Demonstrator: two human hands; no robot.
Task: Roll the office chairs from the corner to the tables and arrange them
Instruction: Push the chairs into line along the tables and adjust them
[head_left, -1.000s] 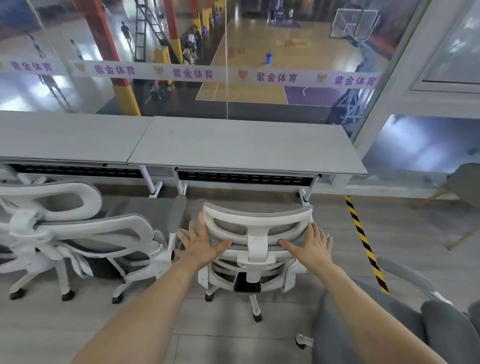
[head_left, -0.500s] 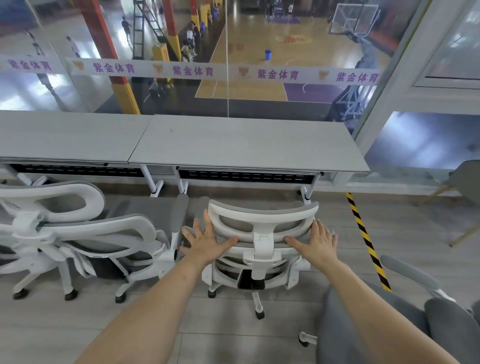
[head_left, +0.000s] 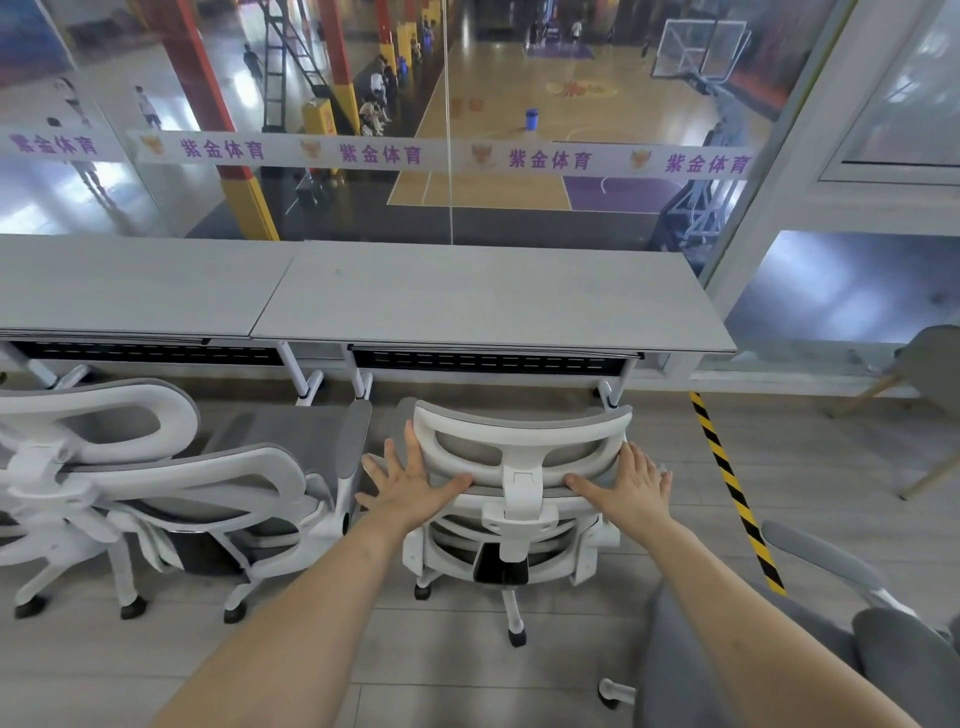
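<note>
Two grey tables (head_left: 483, 296) are standing end to end along a glass wall (head_left: 447, 104) on pale plank flooring (head_left: 311, 665). Facing the right table's near edge, a white chair (head_left: 519, 467) is standing upright; left hand (head_left: 410, 480) and right hand (head_left: 631, 480) are pressing flat, fingers spread, against its wide backrest.

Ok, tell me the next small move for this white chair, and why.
Probably keep pushing it straight ahead. Both the left hand and right hand press flat on the white chair's backrest, which faces the right table, but the chair sits short of the table edge, not yet tucked in beside the neighbouring chair.
</note>
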